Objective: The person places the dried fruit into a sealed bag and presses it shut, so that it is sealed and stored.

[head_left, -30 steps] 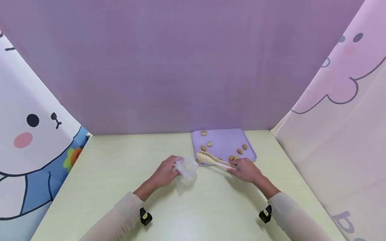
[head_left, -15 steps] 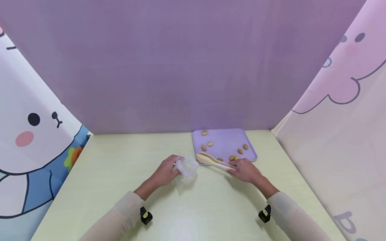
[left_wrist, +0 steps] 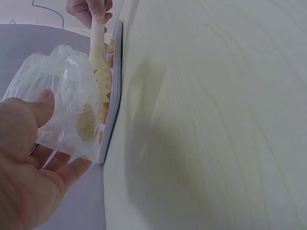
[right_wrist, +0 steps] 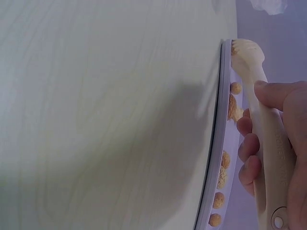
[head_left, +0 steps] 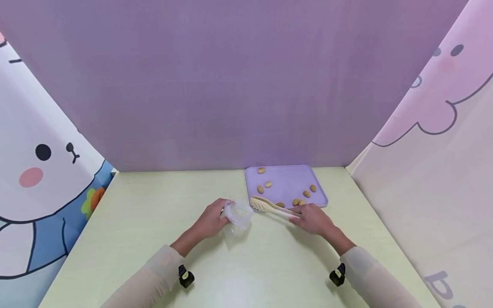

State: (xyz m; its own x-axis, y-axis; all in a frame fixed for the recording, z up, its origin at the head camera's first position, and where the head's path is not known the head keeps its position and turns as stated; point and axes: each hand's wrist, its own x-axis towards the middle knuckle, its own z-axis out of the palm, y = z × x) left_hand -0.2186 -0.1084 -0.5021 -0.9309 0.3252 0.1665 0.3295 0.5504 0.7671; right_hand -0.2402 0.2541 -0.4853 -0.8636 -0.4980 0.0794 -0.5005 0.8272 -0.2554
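Note:
My left hand [head_left: 209, 219] holds a clear plastic bag [head_left: 239, 214], thumb on its near side and fingers spread beneath in the left wrist view. Through the film shows a brown, oval, nut-like piece [left_wrist: 87, 123]. My right hand [head_left: 316, 219] grips cream-coloured tongs [head_left: 265, 205] by the handles, thumb on top and fingers curled round below. The slotted tong heads point left, over the front left corner of a purple tray [head_left: 290, 177], close to the bag. Several brown nut-like pieces [head_left: 268, 184] lie scattered on the tray. Between the tong heads, the view is partly hidden.
The tray stands at the back of the pale wooden table [head_left: 165, 205], near a purple backdrop [head_left: 231, 85]. Printed cartoon cloths [head_left: 46, 171] flank both sides. Two pieces [head_left: 298, 202] lie by the tray's front rim, beside my right hand.
The tongs' heads have shifted slightly nearer to me and their gap looks narrower. A piece at the tray's front rim shows more fully behind the tongs. The left hand and bag stay put.

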